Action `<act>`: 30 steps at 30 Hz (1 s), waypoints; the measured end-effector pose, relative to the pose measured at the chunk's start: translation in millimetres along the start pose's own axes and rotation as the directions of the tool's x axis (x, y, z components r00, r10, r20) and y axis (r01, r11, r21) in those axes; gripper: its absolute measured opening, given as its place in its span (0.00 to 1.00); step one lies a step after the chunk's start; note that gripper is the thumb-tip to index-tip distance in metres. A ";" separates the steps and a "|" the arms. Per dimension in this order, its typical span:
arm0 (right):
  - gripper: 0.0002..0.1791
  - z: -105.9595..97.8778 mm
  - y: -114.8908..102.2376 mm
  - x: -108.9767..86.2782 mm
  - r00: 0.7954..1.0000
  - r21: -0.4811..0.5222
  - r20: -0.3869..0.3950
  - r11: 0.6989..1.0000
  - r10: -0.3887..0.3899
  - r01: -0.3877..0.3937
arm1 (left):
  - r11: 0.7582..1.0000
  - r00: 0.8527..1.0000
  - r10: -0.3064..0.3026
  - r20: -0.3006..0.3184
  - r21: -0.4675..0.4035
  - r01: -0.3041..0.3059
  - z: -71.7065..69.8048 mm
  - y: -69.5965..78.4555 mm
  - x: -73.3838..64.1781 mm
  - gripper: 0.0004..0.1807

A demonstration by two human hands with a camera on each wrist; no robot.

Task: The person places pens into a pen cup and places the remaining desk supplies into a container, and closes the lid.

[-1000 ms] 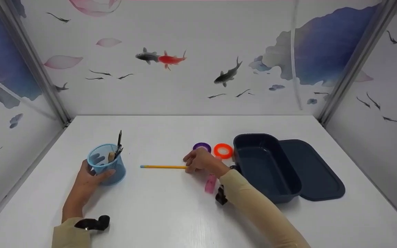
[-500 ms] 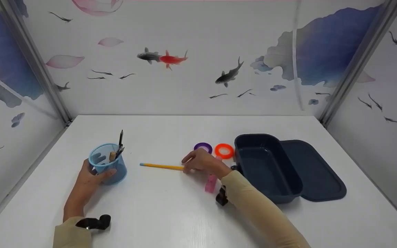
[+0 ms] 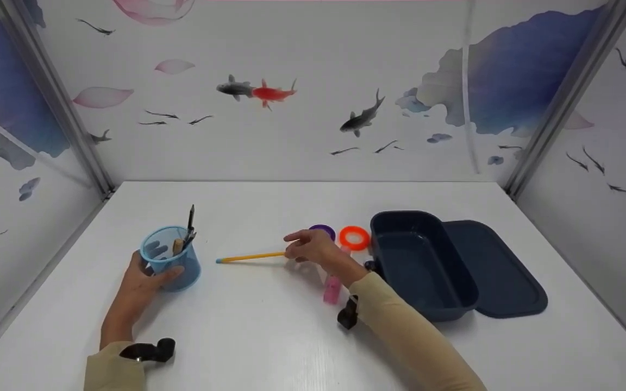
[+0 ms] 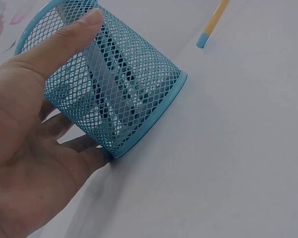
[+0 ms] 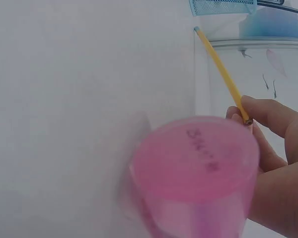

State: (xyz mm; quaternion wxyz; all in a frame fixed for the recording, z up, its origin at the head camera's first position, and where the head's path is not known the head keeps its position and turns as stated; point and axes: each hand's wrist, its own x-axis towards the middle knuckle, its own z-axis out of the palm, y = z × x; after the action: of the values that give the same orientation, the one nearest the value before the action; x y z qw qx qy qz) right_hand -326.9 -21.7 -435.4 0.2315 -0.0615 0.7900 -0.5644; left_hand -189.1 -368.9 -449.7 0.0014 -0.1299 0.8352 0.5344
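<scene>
A light blue mesh pen cup [image 3: 177, 271] stands at the left, with my left hand [image 3: 142, 279] wrapped around its side. In the left wrist view the thumb lies across the mesh [image 4: 124, 84] and the fingers go behind it. Dark pencils [image 3: 191, 220] and a tan-ended item [image 3: 177, 247] stick up inside the cup. My right hand [image 3: 313, 250] pinches a yellow pencil [image 3: 253, 257] near one end. The pencil's blue end points left towards the cup, and a shadow shows beneath it. In the right wrist view, thumb and fingers [image 5: 268, 116] grip the pencil's [image 5: 221, 69] near tip.
A pink translucent cylinder [image 3: 332, 290] with faint writing is below my right wrist. Behind the right hand lie a purple ring [image 3: 326, 231] and an orange ring [image 3: 354, 238]. A dark blue box [image 3: 421, 266] stands right, its flat lid [image 3: 500, 271] beside it. Walls enclose the white table [image 3: 237, 336].
The pencil's gripped end has risen off the table and its blue end has shifted slightly left. My right hand has moved a little up and left. The left hand and cup stay put.
</scene>
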 end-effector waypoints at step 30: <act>0.20 12.1 -25.9 -21.6 0.976 0.382 -0.057 0.898 -0.210 0.216 | 1.000 1.000 -0.007 -0.003 -0.018 0.007 2.9 -0.1 0.6 0.68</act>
State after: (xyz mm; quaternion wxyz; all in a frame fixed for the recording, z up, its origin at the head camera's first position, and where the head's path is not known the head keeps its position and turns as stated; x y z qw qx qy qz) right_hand -306.7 -33.6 -408.3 0.1700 -0.0967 0.6535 -0.7312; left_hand -190.1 -366.5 -451.2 0.0008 -0.1335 0.8298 0.5418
